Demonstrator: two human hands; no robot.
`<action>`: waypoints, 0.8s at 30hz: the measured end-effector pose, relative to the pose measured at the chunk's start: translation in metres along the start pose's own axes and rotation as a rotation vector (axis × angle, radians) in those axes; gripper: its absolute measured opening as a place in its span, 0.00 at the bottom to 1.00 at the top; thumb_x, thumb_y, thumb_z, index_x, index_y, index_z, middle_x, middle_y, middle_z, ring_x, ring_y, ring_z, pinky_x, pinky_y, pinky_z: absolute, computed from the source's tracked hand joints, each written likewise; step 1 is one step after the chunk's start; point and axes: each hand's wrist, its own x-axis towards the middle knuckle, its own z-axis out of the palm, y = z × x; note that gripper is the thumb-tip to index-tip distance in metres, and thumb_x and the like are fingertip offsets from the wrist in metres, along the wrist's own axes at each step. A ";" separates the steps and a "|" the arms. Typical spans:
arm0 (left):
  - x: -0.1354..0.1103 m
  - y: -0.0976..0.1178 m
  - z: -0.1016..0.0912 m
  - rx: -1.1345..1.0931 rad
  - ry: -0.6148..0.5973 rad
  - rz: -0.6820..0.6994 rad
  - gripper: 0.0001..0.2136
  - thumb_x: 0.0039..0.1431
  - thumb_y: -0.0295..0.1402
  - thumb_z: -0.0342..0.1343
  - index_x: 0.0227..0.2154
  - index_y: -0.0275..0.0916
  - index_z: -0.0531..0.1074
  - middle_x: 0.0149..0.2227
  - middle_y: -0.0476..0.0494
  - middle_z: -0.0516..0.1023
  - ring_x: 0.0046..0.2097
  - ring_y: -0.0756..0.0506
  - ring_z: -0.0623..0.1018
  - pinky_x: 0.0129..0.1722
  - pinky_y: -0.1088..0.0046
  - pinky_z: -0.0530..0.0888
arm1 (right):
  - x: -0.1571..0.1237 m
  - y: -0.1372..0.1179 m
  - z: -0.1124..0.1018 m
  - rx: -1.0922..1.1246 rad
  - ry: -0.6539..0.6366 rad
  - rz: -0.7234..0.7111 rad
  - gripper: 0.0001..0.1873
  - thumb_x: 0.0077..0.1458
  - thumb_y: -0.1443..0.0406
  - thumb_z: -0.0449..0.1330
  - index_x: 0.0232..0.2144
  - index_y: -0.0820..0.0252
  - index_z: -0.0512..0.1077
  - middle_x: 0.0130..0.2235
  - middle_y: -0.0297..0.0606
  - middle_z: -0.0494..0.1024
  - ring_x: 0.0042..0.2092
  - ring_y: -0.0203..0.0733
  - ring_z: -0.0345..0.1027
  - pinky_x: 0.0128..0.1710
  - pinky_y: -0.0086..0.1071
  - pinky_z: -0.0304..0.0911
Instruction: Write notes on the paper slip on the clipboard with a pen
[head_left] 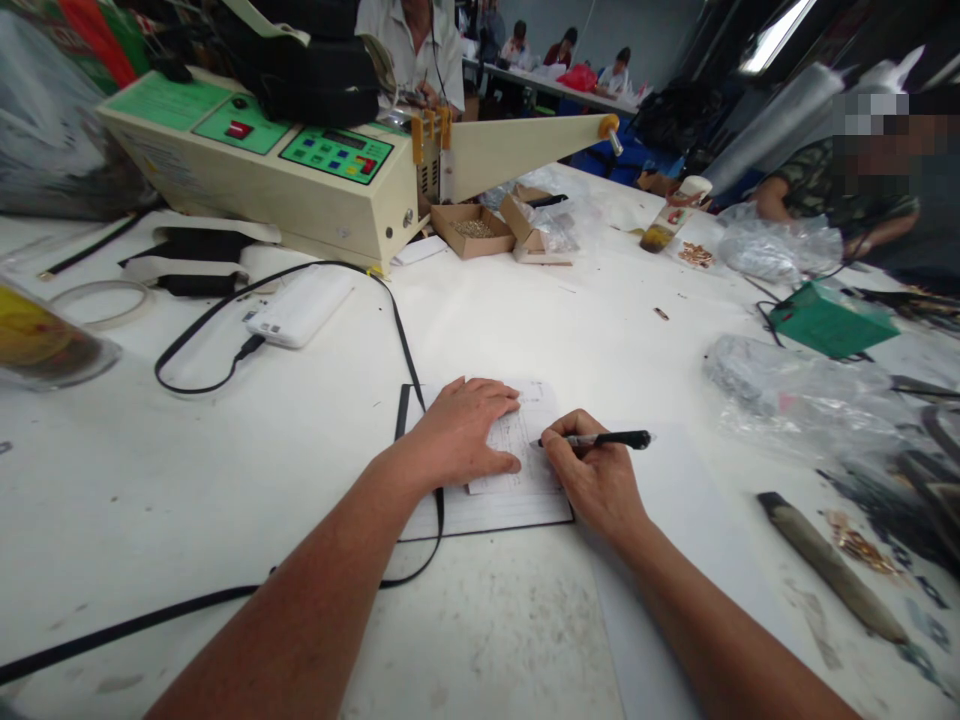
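My left hand (pixel 463 432) lies flat, fingers stretched out, on a small printed slip of paper (pixel 517 440) that rests on a larger white sheet (pixel 487 515). My right hand (pixel 592 475) is closed around a black pen (pixel 607 440), its tip touching the slip just right of my left fingertips. A black strap (pixel 401 350) runs under my left wrist and curves across the table.
A cream machine with green panels (pixel 300 170) stands at the back left, a white power bank (pixel 300 308) before it. Cardboard boxes (pixel 472 228), plastic bags (pixel 787 395), a green box (pixel 829 320) and a dark tool (pixel 832 565) lie right. Another person (pixel 862 190) sits far right.
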 end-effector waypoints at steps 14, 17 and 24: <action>0.001 0.000 0.001 0.030 -0.023 -0.004 0.33 0.51 0.46 0.69 0.60 0.41 0.71 0.68 0.44 0.68 0.69 0.37 0.63 0.72 0.57 0.55 | -0.026 0.005 -0.008 0.003 -0.011 0.022 0.12 0.63 0.59 0.59 0.27 0.55 0.68 0.23 0.28 0.66 0.25 0.37 0.58 0.26 0.32 0.55; 0.002 0.001 0.001 0.038 -0.027 -0.009 0.34 0.51 0.47 0.69 0.60 0.41 0.71 0.68 0.45 0.67 0.69 0.37 0.63 0.72 0.56 0.55 | -0.030 0.004 -0.009 -0.022 -0.006 0.013 0.12 0.63 0.59 0.59 0.27 0.55 0.68 0.23 0.28 0.66 0.26 0.37 0.59 0.26 0.32 0.55; 0.003 0.000 0.002 0.049 -0.032 -0.002 0.34 0.52 0.48 0.68 0.60 0.41 0.71 0.68 0.44 0.67 0.69 0.36 0.63 0.72 0.56 0.55 | -0.035 0.004 -0.008 -0.021 -0.004 -0.002 0.12 0.63 0.60 0.59 0.26 0.55 0.68 0.23 0.28 0.67 0.26 0.38 0.59 0.28 0.32 0.56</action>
